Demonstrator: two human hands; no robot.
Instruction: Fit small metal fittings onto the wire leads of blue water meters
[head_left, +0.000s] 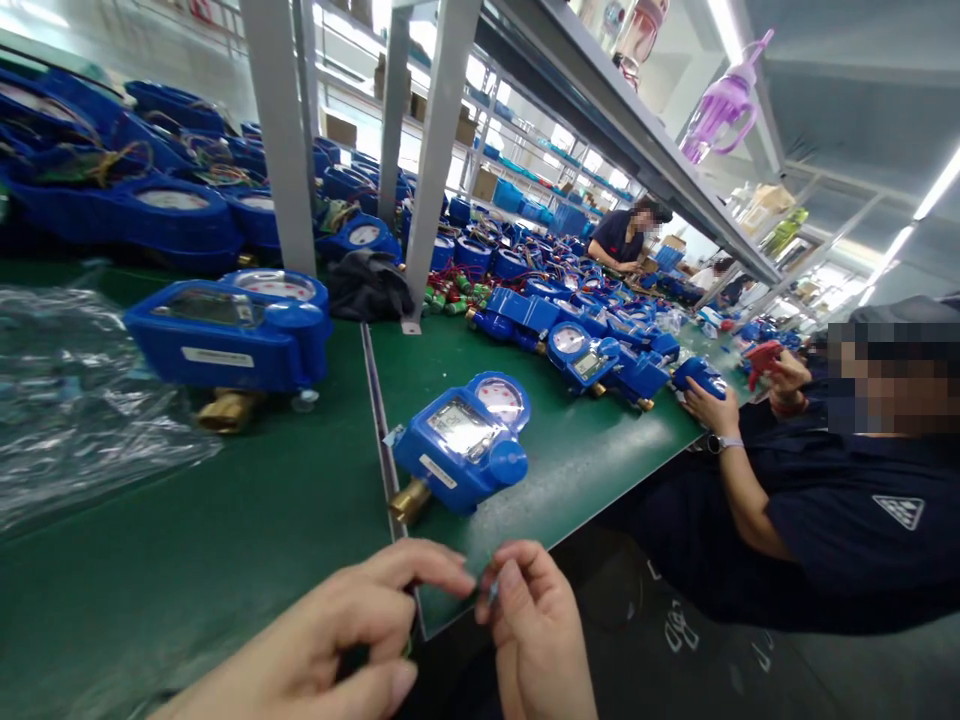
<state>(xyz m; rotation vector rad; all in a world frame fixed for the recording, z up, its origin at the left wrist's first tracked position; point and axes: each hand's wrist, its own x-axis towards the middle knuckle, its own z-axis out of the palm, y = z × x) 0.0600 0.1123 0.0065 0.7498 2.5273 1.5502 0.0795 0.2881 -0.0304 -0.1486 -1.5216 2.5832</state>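
Near the bottom of the head view, my left hand stretches its index finger toward my right hand, with the thumb apart and the other fingers bent. A thin yellow-green sliver shows beside those bent fingers; what it is I cannot tell. My right hand is pinched on a small pale bluish piece, mostly hidden by the fingertips. Just beyond both hands, a blue water meter with a round dial, a clear window and a brass fitting lies tilted on the green table. Neither hand touches it.
Left stands another blue meter beside clear plastic wrap. A dark cloth lies by the grey shelf posts. Many meters line the table's back. On the right a co-worker holds a meter and a red tool.
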